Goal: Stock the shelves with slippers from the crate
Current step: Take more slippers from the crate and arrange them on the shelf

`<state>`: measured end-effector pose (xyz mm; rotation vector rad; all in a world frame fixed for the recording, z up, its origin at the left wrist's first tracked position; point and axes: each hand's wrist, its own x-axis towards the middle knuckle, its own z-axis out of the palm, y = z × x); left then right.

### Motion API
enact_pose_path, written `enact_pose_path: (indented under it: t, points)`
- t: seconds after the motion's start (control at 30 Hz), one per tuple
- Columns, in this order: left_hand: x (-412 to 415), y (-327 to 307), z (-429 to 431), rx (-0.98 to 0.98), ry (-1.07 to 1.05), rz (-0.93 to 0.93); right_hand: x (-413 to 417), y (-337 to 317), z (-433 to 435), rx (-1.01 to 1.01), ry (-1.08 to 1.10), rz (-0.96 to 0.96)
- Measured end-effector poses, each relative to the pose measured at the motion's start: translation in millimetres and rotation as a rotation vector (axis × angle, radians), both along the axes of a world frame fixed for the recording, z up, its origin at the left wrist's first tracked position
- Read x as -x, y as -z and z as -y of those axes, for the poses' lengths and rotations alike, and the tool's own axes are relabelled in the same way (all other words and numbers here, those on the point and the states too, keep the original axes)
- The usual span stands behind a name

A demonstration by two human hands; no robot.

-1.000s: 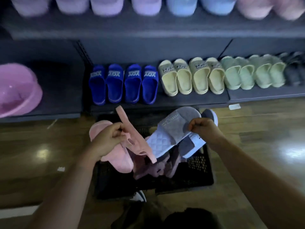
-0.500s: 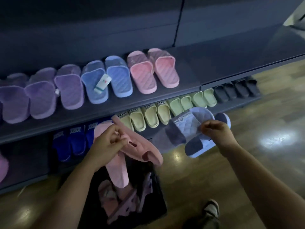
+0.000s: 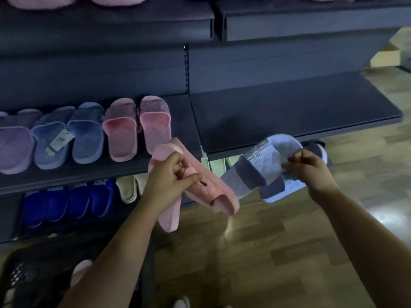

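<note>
My left hand (image 3: pixel 169 183) grips a pair of pink slippers (image 3: pixel 211 192), held in front of the middle shelf's edge. My right hand (image 3: pixel 308 168) grips a pair of light blue slippers (image 3: pixel 262 167), below the bare right section of the middle shelf (image 3: pixel 289 116). The black crate (image 3: pixel 26 274) sits on the floor at the lower left, with one pink slipper (image 3: pixel 81 271) showing inside it. My left forearm hides part of the crate.
The middle shelf's left section holds purple slippers (image 3: pixel 13 147), blue slippers (image 3: pixel 69 138) and pink slippers (image 3: pixel 135 127) in a row. Dark blue slippers (image 3: pixel 66 201) and pale yellow slippers (image 3: pixel 129 187) line the bottom shelf. Wooden floor (image 3: pixel 278 252) spreads to the right.
The view has risen and shifted right from the crate to the middle shelf. Both hands have lifted their slipper pairs up to the shelf's front edge. The crate now lies at the lower left.
</note>
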<state>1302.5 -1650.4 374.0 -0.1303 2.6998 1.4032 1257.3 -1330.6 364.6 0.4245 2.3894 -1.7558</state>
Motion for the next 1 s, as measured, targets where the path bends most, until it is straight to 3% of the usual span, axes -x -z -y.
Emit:
enact_pose_path:
  t: [0.27,0.5,0.73,1.0]
  points:
    - [112.0,-16.6,-44.0,0.017,0.030,-0.154,118.7,-24.8,-43.2,-0.081,-0.050,-0.005]
    - [200.9,-5.4,-69.3,0.104,0.049,-0.126,204.5,-22.4,-61.0,-0.288,-0.182,0.039]
    - [254.8,42.3,-86.3,0.367,-0.025,-0.182,266.7,5.3,-67.0,-0.291,-0.142,-0.023]
    - [275.8,80.3,-95.7,0.522,0.032,-0.173,289.1,37.0,-70.2,-0.596,-0.270,-0.197]
